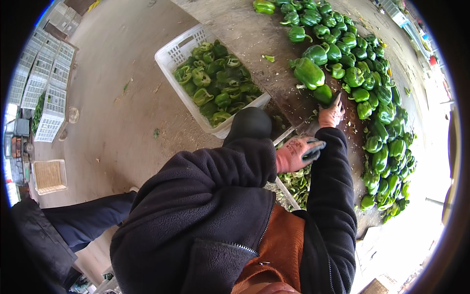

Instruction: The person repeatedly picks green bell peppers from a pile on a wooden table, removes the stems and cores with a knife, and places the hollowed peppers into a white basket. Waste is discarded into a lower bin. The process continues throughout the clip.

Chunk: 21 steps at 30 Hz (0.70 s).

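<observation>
My right hand (pixel 331 114), in a pink glove, reaches onto the brown tabletop (pixel 279 79). Its thumb and index finger lie on either side of the near end of a green bell pepper (pixel 323 94); whether they grip it is unclear. A large bell pepper (pixel 309 73) lies just beyond that one. My left hand (pixel 299 152), in a pink glove with dark grey finger coating, is bent in front of my right sleeve. Its fingers are partly curled, and the inside of that hand is hidden. A long heap of green peppers (pixel 367 84) curves along the right.
Left of the table, a white plastic crate (pixel 180 88) holds many opened peppers. Below my left hand, pale green scraps (pixel 301 185) fill a framed container. White crates (pixel 49 70) are stacked at far left, near a single crate (pixel 49 176). A person's leg (pixel 91 217) shows at lower left.
</observation>
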{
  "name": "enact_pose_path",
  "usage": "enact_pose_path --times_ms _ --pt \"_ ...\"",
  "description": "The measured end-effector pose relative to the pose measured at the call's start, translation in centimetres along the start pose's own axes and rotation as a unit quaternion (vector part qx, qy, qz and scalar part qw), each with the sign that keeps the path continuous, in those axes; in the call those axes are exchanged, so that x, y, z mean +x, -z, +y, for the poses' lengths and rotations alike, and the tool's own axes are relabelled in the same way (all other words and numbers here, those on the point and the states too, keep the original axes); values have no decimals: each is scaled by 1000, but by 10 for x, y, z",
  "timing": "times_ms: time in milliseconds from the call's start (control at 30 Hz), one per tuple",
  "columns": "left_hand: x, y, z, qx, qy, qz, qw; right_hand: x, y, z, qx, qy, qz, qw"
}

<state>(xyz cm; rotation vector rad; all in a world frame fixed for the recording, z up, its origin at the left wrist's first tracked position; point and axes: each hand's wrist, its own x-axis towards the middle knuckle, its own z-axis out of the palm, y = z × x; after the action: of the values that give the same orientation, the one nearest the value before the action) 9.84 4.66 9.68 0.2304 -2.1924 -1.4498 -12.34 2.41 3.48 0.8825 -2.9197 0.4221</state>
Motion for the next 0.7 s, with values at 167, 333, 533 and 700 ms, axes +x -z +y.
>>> enact_pose_path --times_ms 167,333,533,700 --pt "13 0 -32 -16 144 42 988 -6 -3 58 2 45 35 998" --pt "63 -22 -33 -11 162 35 986 -79 29 123 0 112 21 993" --pt "114 -56 -85 -298 358 14 885 -143 121 133 -115 107 -103 982" --pt "112 -78 -110 -323 275 66 903 -41 100 97 160 165 -41 972"
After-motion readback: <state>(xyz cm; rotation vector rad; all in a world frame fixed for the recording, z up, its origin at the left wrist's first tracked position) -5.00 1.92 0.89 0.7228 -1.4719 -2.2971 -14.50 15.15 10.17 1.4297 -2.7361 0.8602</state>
